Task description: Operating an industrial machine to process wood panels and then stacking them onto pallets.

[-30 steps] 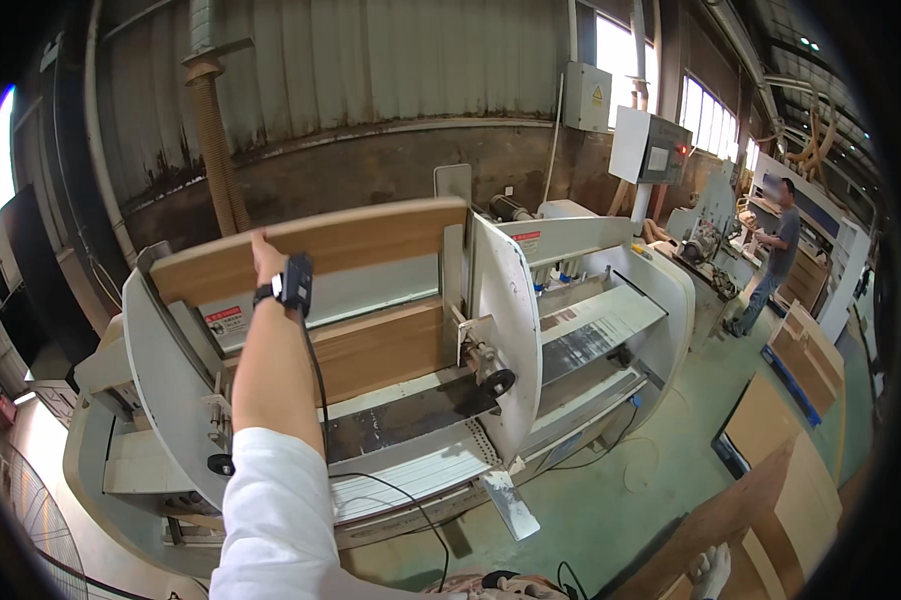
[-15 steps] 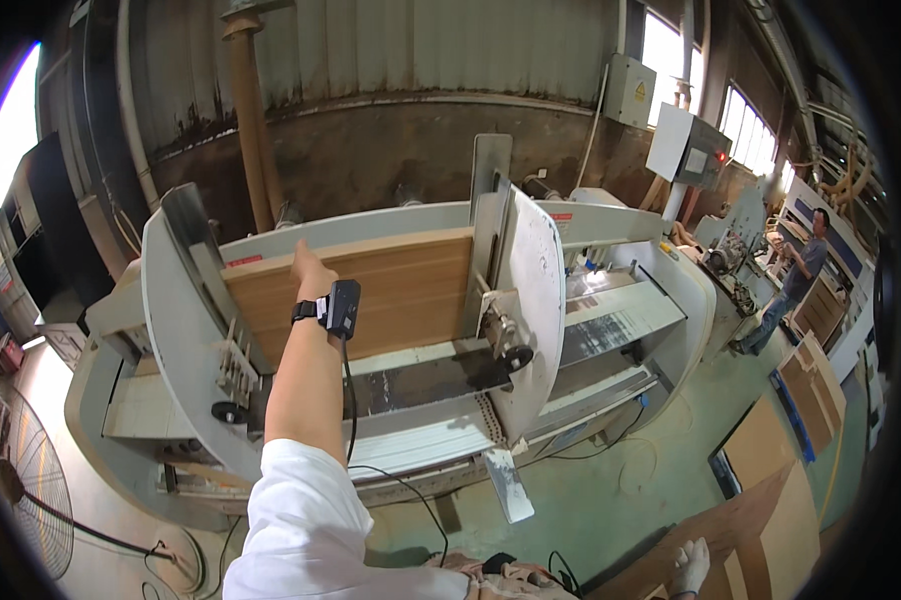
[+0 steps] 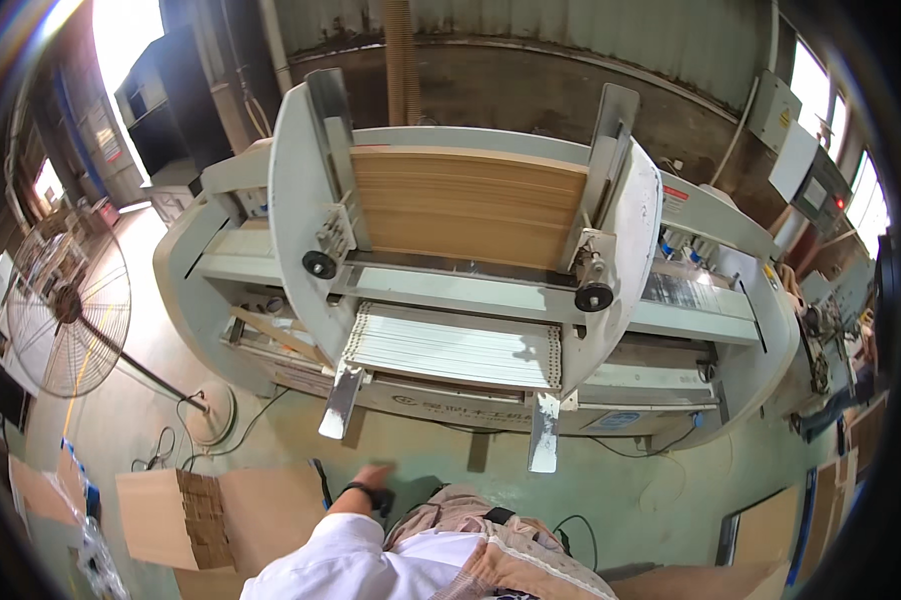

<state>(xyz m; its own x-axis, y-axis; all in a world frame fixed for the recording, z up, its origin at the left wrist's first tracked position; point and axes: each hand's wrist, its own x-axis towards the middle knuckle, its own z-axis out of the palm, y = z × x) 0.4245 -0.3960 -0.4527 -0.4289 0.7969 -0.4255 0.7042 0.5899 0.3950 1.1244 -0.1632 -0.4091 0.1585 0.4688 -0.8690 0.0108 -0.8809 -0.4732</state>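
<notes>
My left hand [image 3: 376,474] hangs low beside my body, with a black band on its wrist. It is small and smeared, so its fingers cannot be made out. Its nearest surroundings are the green floor and a brown board on the floor to its left. My right hand is out of view. Ahead of me stands a long pale grey machine [image 3: 431,405] with two upright curved side plates [image 3: 296,190]. Between the plates leans a stack of brown wooden boards [image 3: 461,205]. Below the stack lies a white slatted feed section [image 3: 451,345].
A tall wire fan [image 3: 68,303] stands at the left on a round base. Brown boards [image 3: 151,520] lie at the lower left. Two metal arms [image 3: 545,430] jut from the machine's front. A control box [image 3: 816,190] is at the right, and cables trail over the floor.
My left hand has left the top of the board stack and dropped down beside my body. The view has swung left, and my gloved right hand has gone out of view.
</notes>
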